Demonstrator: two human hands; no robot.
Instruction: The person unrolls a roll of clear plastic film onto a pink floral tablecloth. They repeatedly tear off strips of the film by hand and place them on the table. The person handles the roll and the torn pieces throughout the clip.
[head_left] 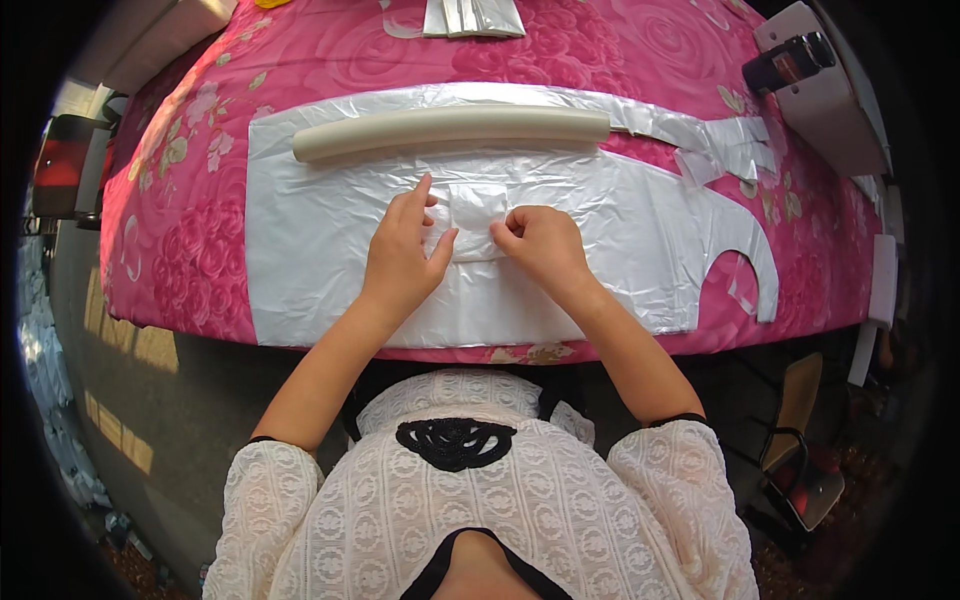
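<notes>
A silvery-white thin plastic apron (pixel 330 240) lies spread on the table, its curved cut-out end to the right. On its middle rests a small folded plastic packet (pixel 478 207), whitish and shiny. My right hand (pixel 545 248) is closed at the packet's right edge, fingertips pinched on it. At the packet's left side, my left hand (pixel 402 245) has its fingers stretched out and the thumb apart, and nothing shows in its grip. Across the apron, beyond both hands, lies a long cream-coloured tube (pixel 450 130).
Pink rose-patterned cloth (pixel 190 260) covers the table. A stack of folded silvery plastic (pixel 474 17) sits at the far edge. White boxes (pixel 825 95) stand at the far right, with a dark cylinder (pixel 788 64) beside them. Chairs (pixel 800 450) stand at right and left.
</notes>
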